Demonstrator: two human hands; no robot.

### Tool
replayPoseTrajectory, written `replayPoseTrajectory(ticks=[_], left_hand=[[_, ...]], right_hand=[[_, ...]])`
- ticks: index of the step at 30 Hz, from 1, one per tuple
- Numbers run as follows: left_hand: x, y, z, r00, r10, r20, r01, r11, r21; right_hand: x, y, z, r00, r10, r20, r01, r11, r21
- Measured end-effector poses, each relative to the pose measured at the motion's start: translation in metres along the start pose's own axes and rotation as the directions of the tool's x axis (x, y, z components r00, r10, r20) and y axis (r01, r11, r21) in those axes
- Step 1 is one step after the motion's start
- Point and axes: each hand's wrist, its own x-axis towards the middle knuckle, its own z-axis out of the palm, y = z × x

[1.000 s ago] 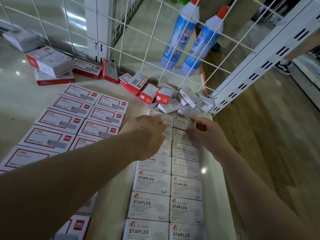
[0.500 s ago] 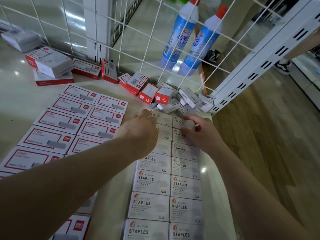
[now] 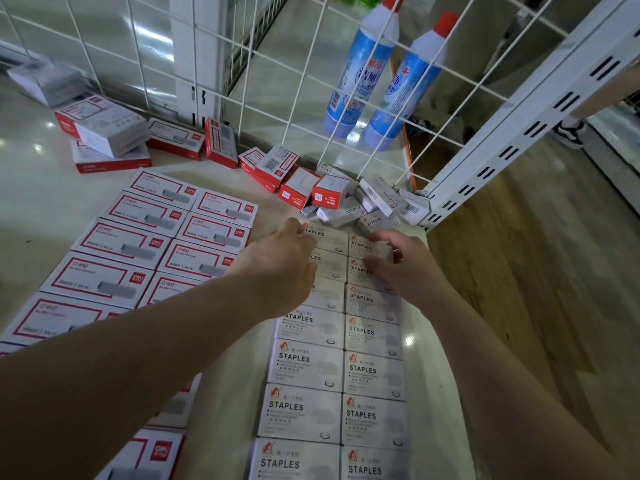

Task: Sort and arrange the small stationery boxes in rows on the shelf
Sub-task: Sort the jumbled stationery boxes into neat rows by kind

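Note:
Two neat columns of white STAPLES boxes (image 3: 304,365) run up the right side of the shelf (image 3: 41,202). My left hand (image 3: 280,268) lies over the left column's far end, its fingers touching the farthest box (image 3: 330,239). My right hand (image 3: 403,261) is curled round the far box of the right column (image 3: 362,245), thumb on its left side. Red-and-white staple boxes (image 3: 121,244) lie in rows to the left. A loose heap of small white boxes (image 3: 367,206) and red ones (image 3: 298,188) sits just beyond my hands.
A white wire grid (image 3: 311,84) backs the shelf, with two blue bottles (image 3: 377,77) behind it. A slotted white upright (image 3: 519,143) stands at the right corner. Stacked red-white boxes (image 3: 104,133) lie at the back left. Wooden floor is to the right.
Both hands have slid a little farther up the white columns toward the loose heap, and the far white boxes sit more squarely in line.

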Motion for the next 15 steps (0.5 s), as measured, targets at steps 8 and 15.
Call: replayPoseTrajectory(ticks=[8, 15], left_hand=[[0.000, -0.002, -0.002, 1.000, 0.028, 0.011, -0.029, 0.995, 0.095], [-0.010, -0.016, -0.017, 0.996, -0.067, -0.063, 0.074, 0.990, 0.116]], right_hand=[[-0.008, -0.008, 0.005, 0.998, 0.010, -0.057, -0.013, 0.998, -0.057], [-0.016, -0.034, 0.014, 0.956, -0.162, -0.246, 0.150, 0.986, -0.069]])
